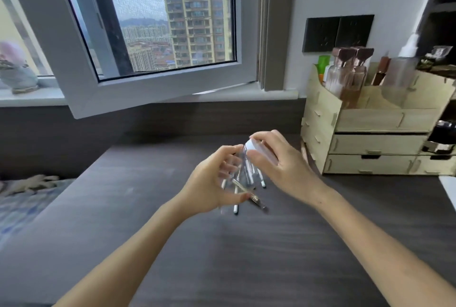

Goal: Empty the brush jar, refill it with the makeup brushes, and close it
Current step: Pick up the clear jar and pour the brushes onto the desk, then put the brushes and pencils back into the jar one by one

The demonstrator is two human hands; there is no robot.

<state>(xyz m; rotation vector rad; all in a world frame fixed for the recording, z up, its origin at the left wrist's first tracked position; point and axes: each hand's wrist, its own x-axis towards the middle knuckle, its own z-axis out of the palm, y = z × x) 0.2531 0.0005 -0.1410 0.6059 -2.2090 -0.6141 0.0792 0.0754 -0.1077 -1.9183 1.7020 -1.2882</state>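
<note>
A clear brush jar [240, 171] is held above the dark table [222, 257], near its middle. My left hand [212, 183] grips the jar's body from the left. My right hand [281, 161] is closed over the white lid [251, 145] at the jar's top. Several makeup brushes [249, 181] with white and metal handles show through and below the jar; their ends [236, 209] reach toward the table. Whether the brushes sit inside the jar or lie on the table under it I cannot tell.
A wooden drawer organiser [370, 139] with bottles [350, 77] stands at the right, close to my right hand. An open window sash [153, 89] juts over the table's far edge. Patterned bedding [22, 203] lies at the left.
</note>
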